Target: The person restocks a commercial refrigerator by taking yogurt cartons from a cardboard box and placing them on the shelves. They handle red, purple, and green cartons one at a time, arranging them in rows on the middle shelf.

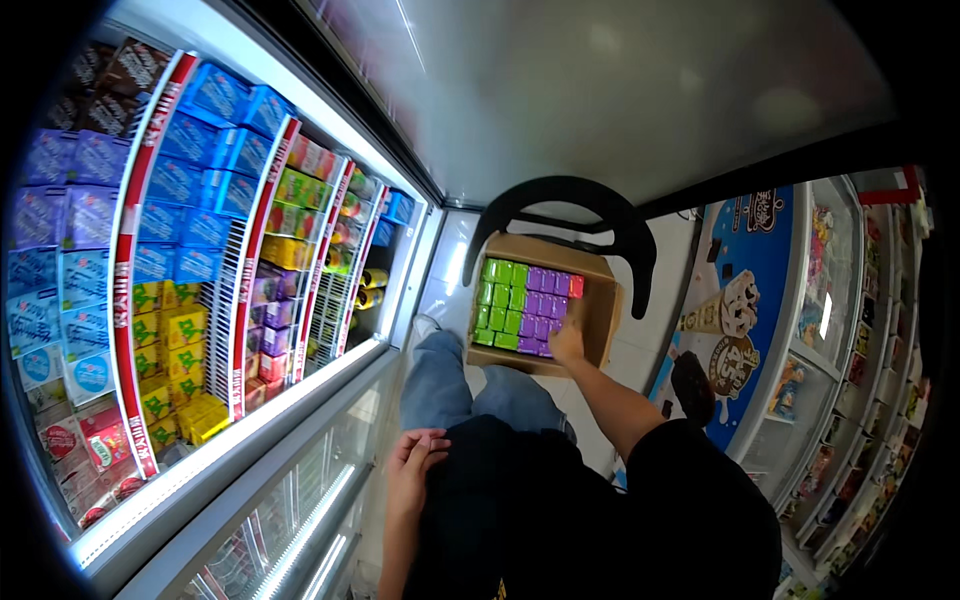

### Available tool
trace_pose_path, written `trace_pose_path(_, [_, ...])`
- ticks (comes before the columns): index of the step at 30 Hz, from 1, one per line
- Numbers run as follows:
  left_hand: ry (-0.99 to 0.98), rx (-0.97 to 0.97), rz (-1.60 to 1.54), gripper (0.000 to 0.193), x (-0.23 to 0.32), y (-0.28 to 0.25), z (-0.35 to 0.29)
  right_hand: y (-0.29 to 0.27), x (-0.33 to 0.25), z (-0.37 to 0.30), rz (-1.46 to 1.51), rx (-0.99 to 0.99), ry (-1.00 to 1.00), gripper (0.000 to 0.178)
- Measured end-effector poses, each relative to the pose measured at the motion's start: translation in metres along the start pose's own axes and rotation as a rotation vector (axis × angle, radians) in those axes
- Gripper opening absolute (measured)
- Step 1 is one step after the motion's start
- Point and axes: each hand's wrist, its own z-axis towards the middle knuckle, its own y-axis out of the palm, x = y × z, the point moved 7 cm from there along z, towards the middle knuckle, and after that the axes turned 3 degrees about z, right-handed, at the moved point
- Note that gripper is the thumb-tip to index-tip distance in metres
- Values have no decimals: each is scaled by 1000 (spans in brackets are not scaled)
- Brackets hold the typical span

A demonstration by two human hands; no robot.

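Note:
A cardboard box [597,340] stands in front of my knees, its top open. Inside, green cartons [498,305] fill the left side, purple cartons [541,303] stand beside them, and a red carton [576,287] sits at the far right of the rows. My right hand [567,343] reaches into the box at the right edge of the purple cartons; its fingertips are largely hidden, so any grip is unclear. My left hand [412,462] rests by my left thigh against my black shirt, fingers loosely bent and slightly apart, with nothing seen in it.
To my left, a lit cooler [225,270] holds stacked blue, yellow, purple and light-blue cartons between red-edged wire dividers. A black curved chair back [580,190] arches behind the box. At right stands a freezer [730,300] with a blue ice-cream picture, then stocked shelves [870,400].

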Motion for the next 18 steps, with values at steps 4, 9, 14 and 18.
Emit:
trace_pose_path(4, [-60, 26, 85, 19, -25, 7, -2, -15, 50, 55, -43, 95, 55, 43])
trace_pose_path(9, [-139, 59, 105, 18, -51, -3, -2, 34, 120, 142, 223, 225, 198, 58])
trace_pose_path(14, [-207, 70, 178, 18, -58, -6, 2, 63, 185, 190, 394, 212, 266, 57])
trace_pose_path(18, [-213, 107, 202, 18, -73, -8, 1, 39, 123, 157, 122, 129, 239, 54])
